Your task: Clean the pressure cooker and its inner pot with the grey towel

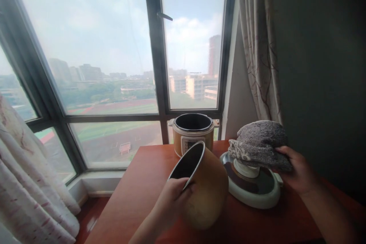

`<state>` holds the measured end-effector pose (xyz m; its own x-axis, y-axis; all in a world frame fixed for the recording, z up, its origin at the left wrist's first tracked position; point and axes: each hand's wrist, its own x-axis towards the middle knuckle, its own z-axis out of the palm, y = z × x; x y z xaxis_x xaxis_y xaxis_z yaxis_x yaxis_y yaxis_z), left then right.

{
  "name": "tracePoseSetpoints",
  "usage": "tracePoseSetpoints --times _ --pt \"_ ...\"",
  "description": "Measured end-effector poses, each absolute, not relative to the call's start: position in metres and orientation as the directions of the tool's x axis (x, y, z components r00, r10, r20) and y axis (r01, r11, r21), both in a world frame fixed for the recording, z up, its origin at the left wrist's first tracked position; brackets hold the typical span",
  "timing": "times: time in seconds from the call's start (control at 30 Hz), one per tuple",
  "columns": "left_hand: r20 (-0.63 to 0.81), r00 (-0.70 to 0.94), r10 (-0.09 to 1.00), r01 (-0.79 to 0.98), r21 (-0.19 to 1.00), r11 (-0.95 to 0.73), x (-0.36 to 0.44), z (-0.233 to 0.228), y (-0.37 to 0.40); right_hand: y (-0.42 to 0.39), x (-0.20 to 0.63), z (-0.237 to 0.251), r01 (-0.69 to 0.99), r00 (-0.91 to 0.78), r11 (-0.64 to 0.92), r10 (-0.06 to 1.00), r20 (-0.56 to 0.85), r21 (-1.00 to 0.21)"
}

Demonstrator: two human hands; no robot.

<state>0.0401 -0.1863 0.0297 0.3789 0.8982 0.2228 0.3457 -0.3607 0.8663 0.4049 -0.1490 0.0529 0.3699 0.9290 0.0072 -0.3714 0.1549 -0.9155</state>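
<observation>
Currently, the head view shows 2 bare hands in use above a reddish-brown table. The left hand is closed on the rim of a gold inner pot, with the thumb at the mouth of the pot. The inner pot is located over the table, in front of the cooker body, and is tilted so that its dark opening faces up and toward the table's left edge. Whether its underside touches the tabletop cannot be determined.

The right hand grips a bunched grey cloth, thumb on the upper face; the remaining fingers are mostly hidden. The cloth is positioned above the lid and overlaps its white knob; contact between the cloth and the knob cannot be confirmed.

The lid lies on the table to the right of the inner pot, knob upward. It has a dark centre and a pale outer ring. The cooker body stands upright at the table's far edge, to the right of the far left corner. Its dark interior is exposed, 2 side handles project at the top, and the inner pot partly covers its front panel. A framed window is located behind the table, with 1 patterned curtain at each side.
</observation>
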Motion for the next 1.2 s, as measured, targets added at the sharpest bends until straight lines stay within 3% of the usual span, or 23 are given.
tracePoseSetpoints --times 0.07,0.13,0.3,0.4,0.53,0.63,0.73,0.97,1.2 --pt "0.18 0.252 0.951 0.143 0.965 -0.22 0.041 0.021 -0.186 -0.148 0.395 0.058 -0.363 0.36 0.137 0.933 -0.003 -0.922" --pt "0.127 0.16 0.979 -0.015 0.992 -0.127 0.045 0.012 -0.188 -0.147 0.383 0.062 -0.275 0.367 0.149 0.929 0.04 -0.95" --pt "0.027 0.039 0.999 -0.17 0.985 -0.02 0.059 -0.002 -0.198 -0.143 0.351 0.081 0.223 0.28 0.247 0.911 0.304 -0.943" --pt "0.019 0.027 0.999 -0.194 0.981 -0.014 0.062 -0.006 -0.2 -0.143 0.325 0.096 0.546 0.093 0.382 0.857 0.507 -0.746" --pt "0.069 0.008 0.998 -0.201 0.977 -0.066 0.067 -0.012 -0.196 -0.148 0.282 0.108 0.784 -0.236 0.536 0.723 0.649 -0.313" --pt "0.071 -0.025 0.997 -0.216 0.974 -0.075 0.072 -0.014 -0.192 -0.154 0.251 0.105 0.804 -0.424 0.586 0.684 0.594 -0.1" --pt "0.073 -0.067 0.995 -0.208 0.974 -0.085 0.074 -0.013 -0.189 -0.158 0.233 0.098 0.795 -0.498 0.605 0.694 0.52 -0.044" --pt "0.122 -0.096 0.988 -0.191 0.972 -0.139 0.077 -0.006 -0.181 -0.19 0.23 0.075 0.829 -0.438 0.55 0.749 0.496 -0.098" --pt "0.133 -0.053 0.99 -0.255 0.956 -0.142 0.081 -0.012 -0.182 -0.221 0.228 0.048 0.753 -0.441 0.628 0.704 0.557 -0.198"
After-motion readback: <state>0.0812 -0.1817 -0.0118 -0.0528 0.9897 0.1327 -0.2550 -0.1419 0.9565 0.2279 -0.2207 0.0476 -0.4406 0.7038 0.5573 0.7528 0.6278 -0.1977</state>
